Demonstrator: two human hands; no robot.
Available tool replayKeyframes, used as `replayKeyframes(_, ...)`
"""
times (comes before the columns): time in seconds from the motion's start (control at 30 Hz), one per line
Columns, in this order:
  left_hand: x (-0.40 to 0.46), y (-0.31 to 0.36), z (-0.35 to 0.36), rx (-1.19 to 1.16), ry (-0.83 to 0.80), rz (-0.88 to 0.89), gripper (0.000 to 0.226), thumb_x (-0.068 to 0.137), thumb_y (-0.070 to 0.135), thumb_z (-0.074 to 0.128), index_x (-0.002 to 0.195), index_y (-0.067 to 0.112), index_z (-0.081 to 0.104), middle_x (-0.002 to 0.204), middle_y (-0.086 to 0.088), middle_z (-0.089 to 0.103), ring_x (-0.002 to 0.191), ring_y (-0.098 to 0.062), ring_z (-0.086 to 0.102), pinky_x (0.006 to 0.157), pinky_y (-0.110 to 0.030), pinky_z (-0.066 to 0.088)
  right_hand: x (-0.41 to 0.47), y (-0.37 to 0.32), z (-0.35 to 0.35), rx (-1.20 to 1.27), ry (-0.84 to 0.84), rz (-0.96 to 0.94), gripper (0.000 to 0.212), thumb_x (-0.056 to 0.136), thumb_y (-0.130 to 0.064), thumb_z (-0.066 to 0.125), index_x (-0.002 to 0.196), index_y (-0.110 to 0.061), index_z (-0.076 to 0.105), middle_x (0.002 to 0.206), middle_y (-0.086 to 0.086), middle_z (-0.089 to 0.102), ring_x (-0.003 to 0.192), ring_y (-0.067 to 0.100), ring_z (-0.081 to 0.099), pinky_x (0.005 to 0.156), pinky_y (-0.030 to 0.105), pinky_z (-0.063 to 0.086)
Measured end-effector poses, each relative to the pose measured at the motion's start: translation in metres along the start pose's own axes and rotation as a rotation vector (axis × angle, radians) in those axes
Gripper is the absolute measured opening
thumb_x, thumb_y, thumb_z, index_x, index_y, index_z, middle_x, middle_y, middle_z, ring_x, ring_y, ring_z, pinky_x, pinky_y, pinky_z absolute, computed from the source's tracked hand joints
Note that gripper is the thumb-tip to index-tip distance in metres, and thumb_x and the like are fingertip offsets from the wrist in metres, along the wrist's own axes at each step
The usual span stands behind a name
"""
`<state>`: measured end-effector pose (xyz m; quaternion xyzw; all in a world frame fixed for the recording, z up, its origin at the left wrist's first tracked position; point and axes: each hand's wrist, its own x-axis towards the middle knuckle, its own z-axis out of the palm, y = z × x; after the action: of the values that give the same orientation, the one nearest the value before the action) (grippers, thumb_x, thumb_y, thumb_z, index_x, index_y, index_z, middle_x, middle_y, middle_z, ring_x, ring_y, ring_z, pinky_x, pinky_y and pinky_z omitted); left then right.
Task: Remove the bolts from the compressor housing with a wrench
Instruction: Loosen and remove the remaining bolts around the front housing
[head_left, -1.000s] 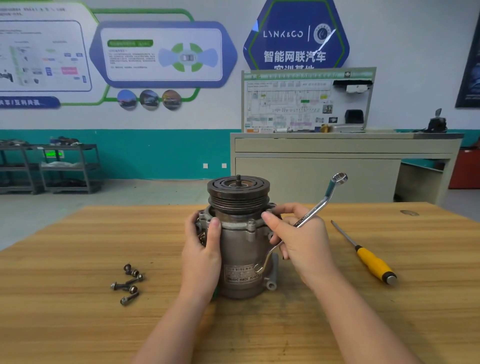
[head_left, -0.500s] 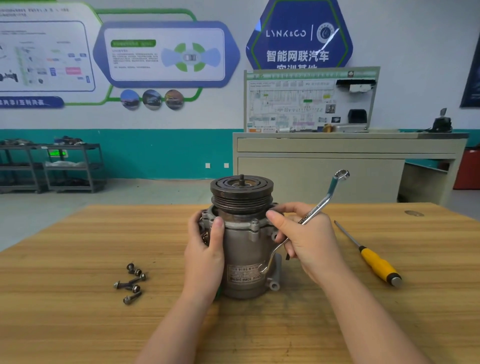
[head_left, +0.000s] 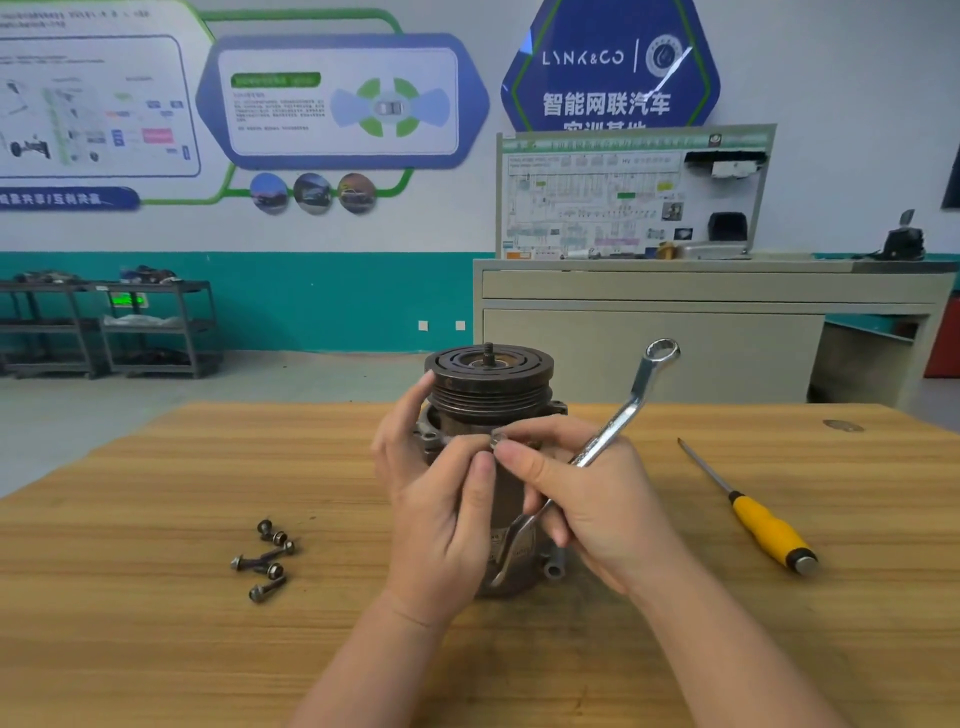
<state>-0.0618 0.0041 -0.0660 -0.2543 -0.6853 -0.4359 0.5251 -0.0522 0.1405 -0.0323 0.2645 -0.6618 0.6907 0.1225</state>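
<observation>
The compressor housing (head_left: 511, 499) stands upright near the middle of the wooden desk (head_left: 156, 649), its grooved pulley (head_left: 488, 382) on top. The left hand (head_left: 441, 519) wraps around the housing's left side, fingers curled against it. The right hand (head_left: 592, 499) grips the wrench (head_left: 613, 431) across its palm while its thumb and forefinger pinch a bolt (head_left: 497, 439) at the housing's upper flange. Five loose bolts (head_left: 266, 558) lie together on the desk to the left. A yellow-handled screwdriver (head_left: 753, 519) lies to the right.
</observation>
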Motion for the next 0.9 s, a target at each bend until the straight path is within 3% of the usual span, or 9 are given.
replayKeyframes(0.2, -0.001, 0.004, 0.000, -0.082, -0.032, -0.056, 0.024, 0.096, 0.027, 0.041, 0.089, 0.019, 0.062, 0.147, -0.004, 0.028, 0.141, -0.022, 0.027, 0.113, -0.039, 0.028, -0.003, 0.001, 0.005, 0.026, 0.009, 0.058, 0.032, 0.070, -0.048, 0.077, 0.094, -0.027, 0.074, 0.057, 0.002, 0.061, 0.033, 0.011, 0.045, 0.035, 0.016, 0.034)
replayKeyframes(0.3, 0.001, 0.006, 0.001, -0.082, -0.007, -0.109, 0.017, 0.096, 0.028, 0.039, 0.090, 0.031, 0.054, 0.142, -0.002, 0.031, 0.139, -0.015, 0.027, 0.114, -0.029, 0.025, -0.004, 0.000, 0.007, 0.024, 0.020, 0.077, 0.030, 0.071, -0.048, 0.074, 0.096, -0.030, 0.074, 0.057, 0.001, 0.061, 0.033, 0.010, 0.046, 0.035, 0.015, 0.032)
replayKeyframes(0.4, 0.012, -0.010, -0.012, -0.050, 0.249, -0.377, 0.019, 0.101, 0.026, 0.035, 0.089, 0.023, 0.049, 0.135, 0.000, 0.033, 0.125, 0.005, 0.035, 0.112, -0.025, 0.029, -0.004, -0.002, 0.009, 0.140, 0.075, 0.071, 0.030, 0.072, -0.045, 0.073, 0.095, -0.026, 0.072, 0.056, 0.003, 0.061, 0.032, 0.010, 0.046, 0.033, 0.013, 0.030)
replayKeyframes(0.43, 0.016, -0.023, -0.021, 0.012, 0.344, -0.522, 0.022, 0.103, 0.025, 0.034, 0.092, 0.015, 0.049, 0.136, -0.002, 0.033, 0.121, 0.001, 0.040, 0.111, -0.031, 0.033, -0.003, -0.004, 0.008, 0.214, 0.114, 0.078, 0.030, 0.075, -0.042, 0.069, 0.095, -0.020, 0.069, 0.056, 0.004, 0.060, 0.032, 0.010, 0.046, 0.033, 0.014, 0.031)
replayKeyframes(0.5, 0.022, -0.054, -0.044, 0.313, 0.419, -0.855, 0.034, 0.103, 0.028, 0.035, 0.104, 0.000, 0.054, 0.143, -0.013, 0.033, 0.126, -0.023, 0.041, 0.111, -0.046, 0.032, -0.003, -0.007, 0.004, 0.374, 0.167, 0.100, 0.022, 0.087, -0.030, 0.058, 0.098, -0.012, 0.058, 0.057, 0.007, 0.060, 0.033, 0.012, 0.046, 0.033, 0.016, 0.031)
replayKeyframes(0.57, 0.019, -0.077, -0.064, 0.604, 0.362, -1.142, 0.044, 0.102, 0.029, 0.040, 0.116, -0.009, 0.055, 0.144, -0.024, 0.033, 0.132, -0.039, 0.031, 0.113, -0.050, 0.021, -0.003, -0.010, 0.001, 0.497, 0.179, 0.115, 0.007, 0.097, -0.018, 0.046, 0.099, -0.012, 0.049, 0.058, 0.010, 0.059, 0.034, 0.014, 0.046, 0.033, 0.018, 0.032)
replayKeyframes(0.63, 0.011, -0.085, -0.070, 0.709, 0.226, -1.321, 0.047, 0.100, 0.028, 0.045, 0.127, -0.010, 0.051, 0.146, -0.025, 0.031, 0.135, -0.039, 0.027, 0.115, -0.046, 0.015, -0.003, -0.011, -0.001, 0.560, 0.185, 0.125, 0.008, 0.099, -0.013, 0.040, 0.101, -0.013, 0.047, 0.059, 0.013, 0.058, 0.035, 0.015, 0.046, 0.034, 0.019, 0.033)
replayKeyframes(0.73, 0.001, -0.088, -0.068, 0.787, 0.085, -1.367, 0.050, 0.093, 0.025, 0.054, 0.132, -0.007, 0.047, 0.147, -0.026, 0.029, 0.137, -0.037, 0.025, 0.116, -0.041, 0.015, -0.003, -0.009, 0.000, 0.571, 0.205, 0.137, 0.010, 0.099, -0.012, 0.038, 0.102, -0.012, 0.048, 0.058, 0.013, 0.058, 0.034, 0.016, 0.045, 0.033, 0.019, 0.033)
replayKeyframes(0.9, -0.004, -0.095, -0.068, 0.928, 0.014, -1.341, 0.057, 0.088, 0.030, 0.059, 0.132, -0.005, 0.044, 0.143, -0.030, 0.033, 0.135, -0.040, 0.028, 0.115, -0.043, 0.018, 0.000, -0.006, -0.001, 0.622, 0.271, 0.147, 0.011, 0.099, -0.012, 0.038, 0.102, -0.012, 0.048, 0.056, 0.012, 0.057, 0.031, 0.014, 0.042, 0.033, 0.016, 0.031)
